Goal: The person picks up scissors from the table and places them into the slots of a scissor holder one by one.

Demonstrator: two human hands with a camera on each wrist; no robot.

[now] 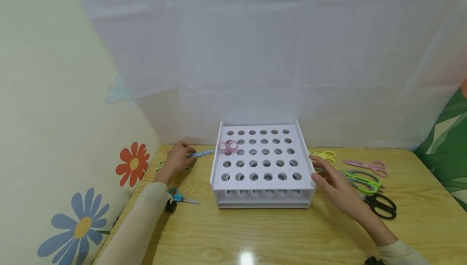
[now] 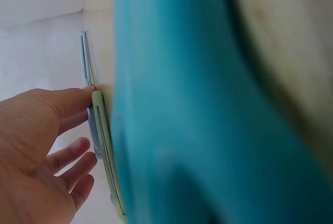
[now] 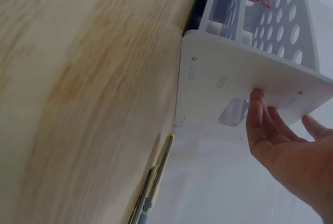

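Observation:
At the table's left, the thumb and finger of my left hand (image 1: 177,157) pinch a pair of blue scissors (image 1: 203,153), whose blades point toward the rack. Light-green scissors (image 2: 106,151) lie just in front of that pair, partly hidden by the hand in the head view. A white rack (image 1: 248,184) with rows of round holes stands at the centre. Pink scissors (image 1: 228,147) sit upright in one of its left-hand holes, handles up. My right hand (image 1: 333,184) rests its fingertips against the rack's right side panel (image 3: 229,67), below the top edge.
Small teal scissors (image 1: 176,195) lie nearer on the left, looming blurred in the left wrist view. Right of the rack lie yellow scissors (image 1: 328,155), pink scissors (image 1: 368,167), green-and-grey scissors (image 1: 365,182) and black scissors (image 1: 381,206). A white backdrop (image 1: 237,54) rises behind.

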